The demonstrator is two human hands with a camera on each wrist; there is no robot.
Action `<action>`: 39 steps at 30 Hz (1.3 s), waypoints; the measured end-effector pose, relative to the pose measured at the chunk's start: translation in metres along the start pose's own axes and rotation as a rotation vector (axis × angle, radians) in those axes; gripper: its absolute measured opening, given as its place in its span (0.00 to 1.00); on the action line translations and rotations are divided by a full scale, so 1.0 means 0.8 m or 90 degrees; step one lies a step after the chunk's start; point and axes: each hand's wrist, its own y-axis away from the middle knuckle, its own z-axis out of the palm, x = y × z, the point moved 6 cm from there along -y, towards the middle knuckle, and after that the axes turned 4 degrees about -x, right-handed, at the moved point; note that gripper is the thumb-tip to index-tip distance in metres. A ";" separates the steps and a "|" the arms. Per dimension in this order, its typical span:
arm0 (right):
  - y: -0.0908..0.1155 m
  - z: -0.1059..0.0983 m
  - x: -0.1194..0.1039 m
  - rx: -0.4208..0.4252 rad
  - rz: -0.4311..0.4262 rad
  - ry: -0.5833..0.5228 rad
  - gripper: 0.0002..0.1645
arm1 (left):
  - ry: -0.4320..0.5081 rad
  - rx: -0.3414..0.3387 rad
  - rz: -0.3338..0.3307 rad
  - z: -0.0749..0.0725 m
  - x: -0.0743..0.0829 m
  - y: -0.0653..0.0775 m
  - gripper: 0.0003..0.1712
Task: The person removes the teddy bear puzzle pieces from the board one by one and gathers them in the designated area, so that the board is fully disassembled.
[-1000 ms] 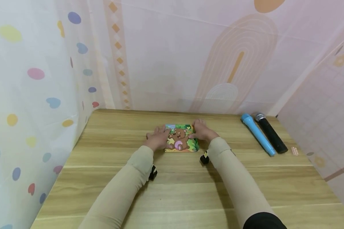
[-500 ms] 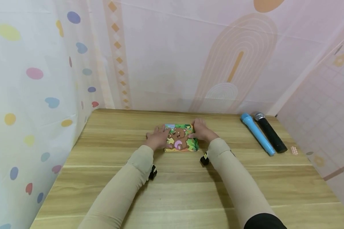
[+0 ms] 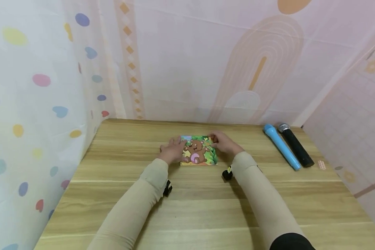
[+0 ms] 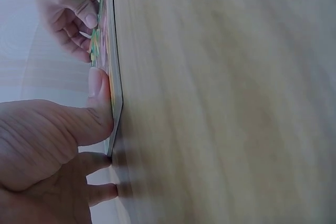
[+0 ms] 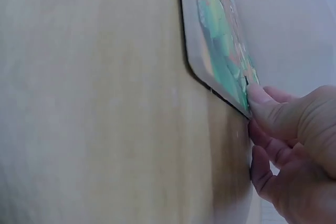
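A small bear jigsaw puzzle (image 3: pixel 196 152) lies flat on the wooden table, showing a brown bear against green leaves. Its thin grey board edge shows in the left wrist view. My left hand (image 3: pixel 172 151) rests over the puzzle's left side, the thumb (image 4: pixel 98 90) laid on the picture and the other fingers spread, two reaching the tabletop. At the upper right edge, my right hand (image 3: pixel 223 142) pinches the puzzle, thumb on top and fingers bent at the side. A thin dark gap shows in the picture by that thumb (image 5: pixel 262 103). The right fingertips are partly hidden.
A light blue microphone (image 3: pixel 281 146) and a black microphone (image 3: pixel 296 146) with a silver head lie side by side at the table's right. A small pale sticker (image 3: pixel 321 165) is near them. Patterned curtains (image 3: pixel 181 62) stand behind and at both sides of the table (image 3: pixel 190 208).
My right hand has shifted slightly right, its fingers bending more and its thumb drawing back toward the puzzle's right edge. My left hand and the puzzle stay in place.
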 end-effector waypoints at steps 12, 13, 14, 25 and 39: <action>-0.002 -0.003 -0.001 0.026 -0.010 0.068 0.24 | -0.003 -0.002 -0.010 -0.001 0.005 0.001 0.52; -0.003 -0.002 -0.002 0.023 -0.012 0.083 0.24 | -0.004 -0.002 -0.010 -0.001 0.005 0.001 0.52; -0.004 -0.001 -0.002 0.018 -0.013 0.098 0.24 | -0.004 -0.002 -0.011 -0.001 0.005 0.001 0.52; -0.006 0.005 -0.007 0.004 0.019 0.137 0.22 | -0.006 0.000 -0.020 -0.002 0.005 0.002 0.51; -0.005 0.007 -0.009 0.000 0.011 0.128 0.22 | -0.052 -0.037 -0.017 0.005 0.005 -0.006 0.47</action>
